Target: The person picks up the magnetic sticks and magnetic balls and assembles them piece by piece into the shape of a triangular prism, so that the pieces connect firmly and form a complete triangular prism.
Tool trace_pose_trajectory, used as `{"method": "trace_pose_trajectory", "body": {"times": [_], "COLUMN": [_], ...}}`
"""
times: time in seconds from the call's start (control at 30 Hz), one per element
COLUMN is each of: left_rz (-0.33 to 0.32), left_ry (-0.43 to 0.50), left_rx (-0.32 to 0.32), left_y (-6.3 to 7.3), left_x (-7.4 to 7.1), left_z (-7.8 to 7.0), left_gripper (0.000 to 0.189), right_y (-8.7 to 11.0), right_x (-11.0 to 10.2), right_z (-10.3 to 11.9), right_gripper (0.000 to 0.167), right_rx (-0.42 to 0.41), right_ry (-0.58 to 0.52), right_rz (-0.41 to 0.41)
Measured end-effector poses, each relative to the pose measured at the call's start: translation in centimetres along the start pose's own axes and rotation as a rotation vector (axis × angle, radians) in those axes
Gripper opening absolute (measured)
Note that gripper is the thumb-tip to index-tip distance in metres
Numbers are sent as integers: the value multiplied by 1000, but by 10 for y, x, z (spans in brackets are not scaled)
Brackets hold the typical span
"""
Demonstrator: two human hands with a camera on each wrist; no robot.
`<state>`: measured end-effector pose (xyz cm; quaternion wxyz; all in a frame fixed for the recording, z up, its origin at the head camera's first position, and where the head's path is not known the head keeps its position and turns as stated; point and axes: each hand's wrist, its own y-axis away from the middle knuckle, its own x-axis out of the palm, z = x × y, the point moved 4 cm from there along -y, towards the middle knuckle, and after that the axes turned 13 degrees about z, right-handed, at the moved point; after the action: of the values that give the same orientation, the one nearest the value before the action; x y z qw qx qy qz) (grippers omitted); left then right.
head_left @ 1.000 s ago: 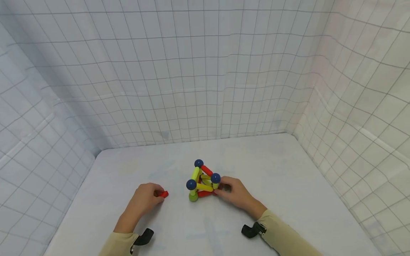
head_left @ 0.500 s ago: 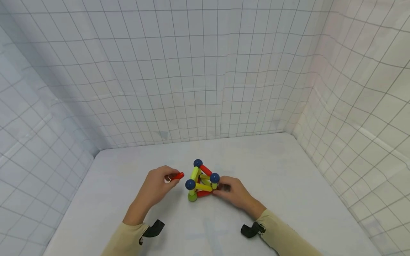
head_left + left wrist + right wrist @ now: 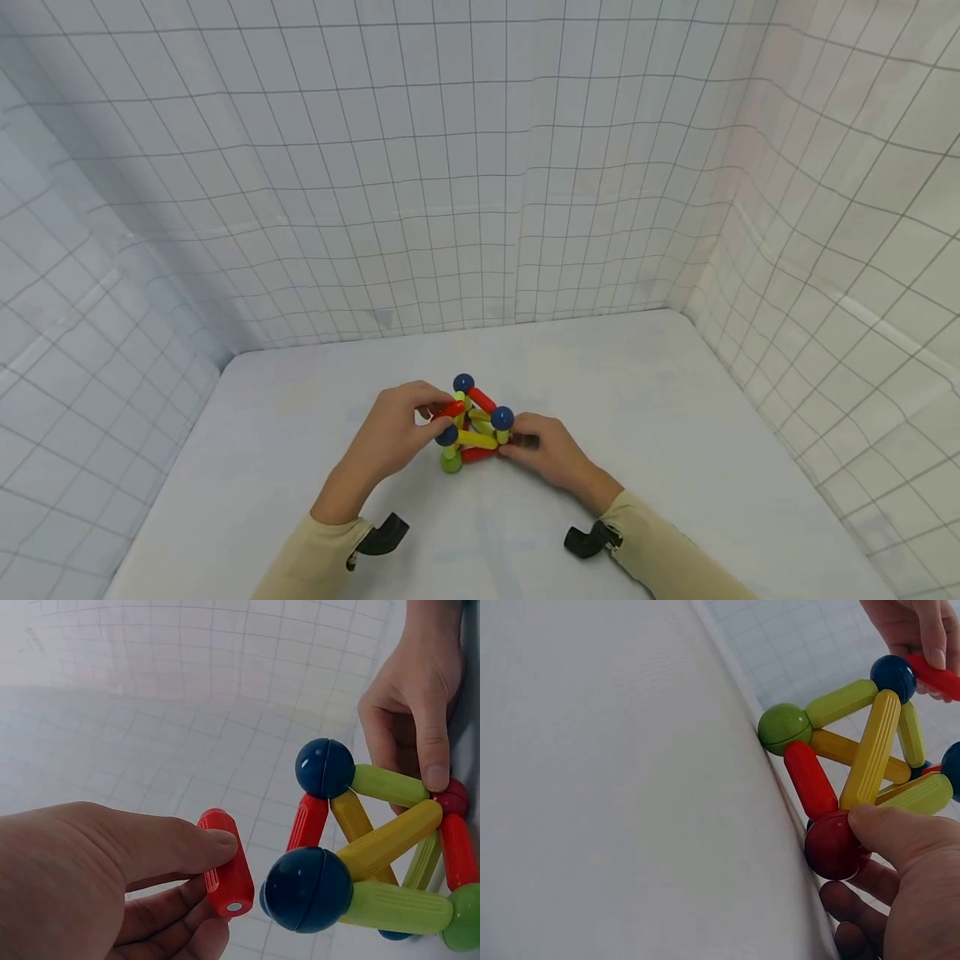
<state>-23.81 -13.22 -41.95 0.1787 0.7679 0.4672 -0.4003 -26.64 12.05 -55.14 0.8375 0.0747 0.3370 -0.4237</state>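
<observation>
A framework of coloured magnetic rods and balls stands mid-table, with a blue ball (image 3: 309, 889) at each upper corner. Yellow rods (image 3: 477, 439), lime-green rods (image 3: 844, 703) and red rods (image 3: 810, 778) link the balls. My left hand (image 3: 393, 429) pinches a loose red magnetic rod (image 3: 231, 866) between thumb and fingers, its metal tip showing. The rod is tilted close by the left blue ball, and a narrow gap shows in the left wrist view. My right hand (image 3: 551, 450) grips the dark red ball (image 3: 832, 844) at the framework's lower right corner.
A white tabletop (image 3: 645, 392) lies beneath the hands. Grid-patterned white sheets (image 3: 480, 167) rise behind it and at both sides. A green ball (image 3: 785, 729) forms the framework's near left foot. Black wrist mounts (image 3: 382, 535) stick out from both sleeves.
My left hand has lifted the red rod from the table on the left and carried it right, up to the framework's upper left. My right hand stays at its corner.
</observation>
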Motion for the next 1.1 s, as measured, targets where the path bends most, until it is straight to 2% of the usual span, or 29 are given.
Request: {"method": "trace_pose_trajectory", "body": {"times": [0.33,0.43,0.6,0.87,1.1], "left_rz": [52,68,106,114,121], "left_ry": [21,31,-61,-186,-272], "left_rx": [68,60,40,80,105], "left_y": [-13,-17,-20,-21,-23], "left_x": [16,22,31,34,39], "left_z": [-11,-12,-13,-19,-17], "left_gripper": [21,22,22,20,19], "right_y": [2,2,1,1,2], "right_x": [-1,-1,-1,-2,0], "right_z": [1,0,1,4,3], "right_gripper": [21,21,22,21,21], "right_rx": [-15,-24,-30,-38,-22], "right_ry": [13,15,8,15,-9], "right_rz": [-9,-12,-8,-21,-11]}}
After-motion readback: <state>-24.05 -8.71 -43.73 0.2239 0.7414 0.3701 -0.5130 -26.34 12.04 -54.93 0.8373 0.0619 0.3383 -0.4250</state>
